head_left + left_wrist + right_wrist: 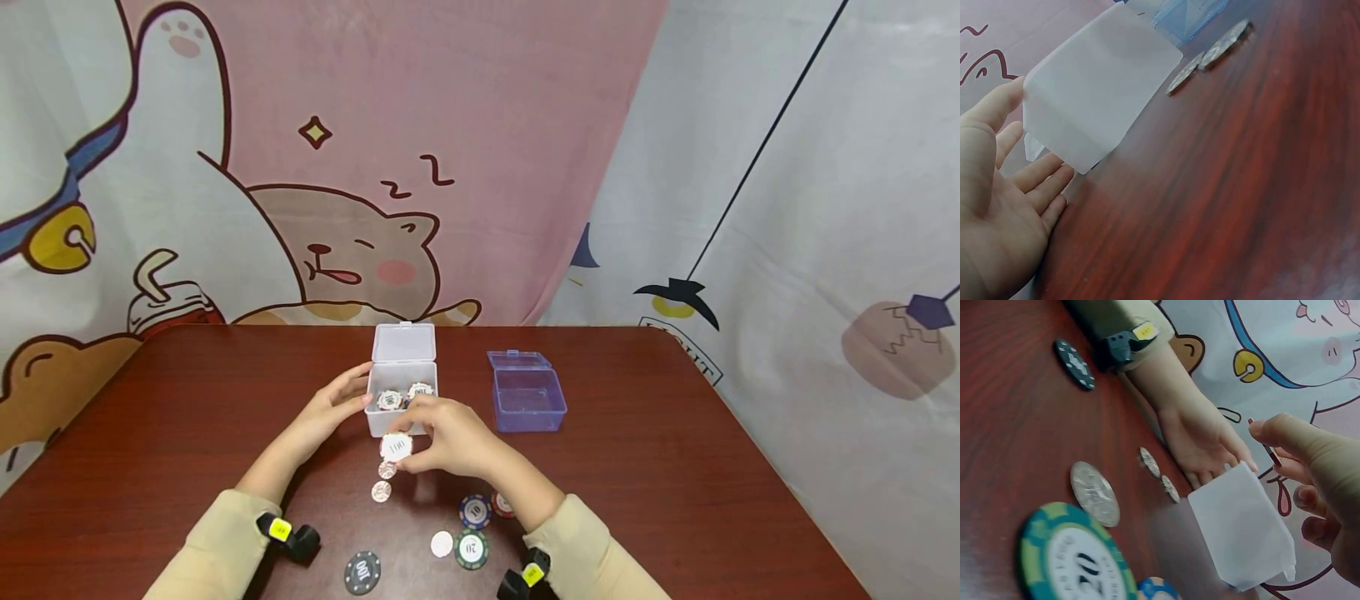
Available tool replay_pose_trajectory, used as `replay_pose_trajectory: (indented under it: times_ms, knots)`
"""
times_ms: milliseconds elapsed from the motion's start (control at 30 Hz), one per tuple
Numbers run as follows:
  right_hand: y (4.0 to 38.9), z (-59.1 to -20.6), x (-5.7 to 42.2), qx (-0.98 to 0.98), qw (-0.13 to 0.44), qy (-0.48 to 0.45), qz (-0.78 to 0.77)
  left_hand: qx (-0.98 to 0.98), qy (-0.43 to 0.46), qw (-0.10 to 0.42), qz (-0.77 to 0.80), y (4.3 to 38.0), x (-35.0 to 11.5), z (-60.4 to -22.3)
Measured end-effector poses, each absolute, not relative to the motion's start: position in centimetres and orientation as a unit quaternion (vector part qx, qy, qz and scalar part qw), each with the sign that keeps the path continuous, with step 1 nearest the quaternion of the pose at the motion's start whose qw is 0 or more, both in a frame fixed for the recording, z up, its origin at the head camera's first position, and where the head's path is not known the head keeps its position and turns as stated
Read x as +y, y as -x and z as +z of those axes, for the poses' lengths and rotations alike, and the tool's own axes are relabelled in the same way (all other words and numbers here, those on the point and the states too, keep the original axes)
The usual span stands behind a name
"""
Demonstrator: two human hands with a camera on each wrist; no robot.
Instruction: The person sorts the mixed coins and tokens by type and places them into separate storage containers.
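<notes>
A white plastic box stands on the table with its lid up and poker chips inside. My left hand rests against the box's left side, fingers fairly straight and thumb at the near corner, as the left wrist view also shows. Between thumb and fingers, my right hand pinches a white poker chip marked 100, just in front of the box. The chip appears edge-on in the right wrist view. Two coins lie below that hand, the upper one partly overlapped by the chip.
A blue-purple clear box, lid raised, stands right of the white one. Nearer me lie a black chip, a green chip, a blue chip, a red chip partly behind my right forearm, and a silver coin.
</notes>
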State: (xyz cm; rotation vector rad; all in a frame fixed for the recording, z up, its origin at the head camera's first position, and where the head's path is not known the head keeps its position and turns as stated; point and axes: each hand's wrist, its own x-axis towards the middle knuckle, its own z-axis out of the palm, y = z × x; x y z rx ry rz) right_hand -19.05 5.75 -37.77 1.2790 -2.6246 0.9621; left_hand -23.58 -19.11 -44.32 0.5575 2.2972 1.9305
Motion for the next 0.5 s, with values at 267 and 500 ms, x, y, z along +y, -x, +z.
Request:
replay_pose_trajectory:
  times_ms: [267,500]
  knots:
    - [20.3,-37.8,6.0,-0.861,0.066,-0.386,0.325,0.757,-0.184,0.037,0.626,23.4,-19.0,-44.2]
    - [21.8,-38.2,6.0,-0.865,0.080,-0.353,0.348,0.754,-0.183,0.041,0.630,23.5,-19.0,-44.2]
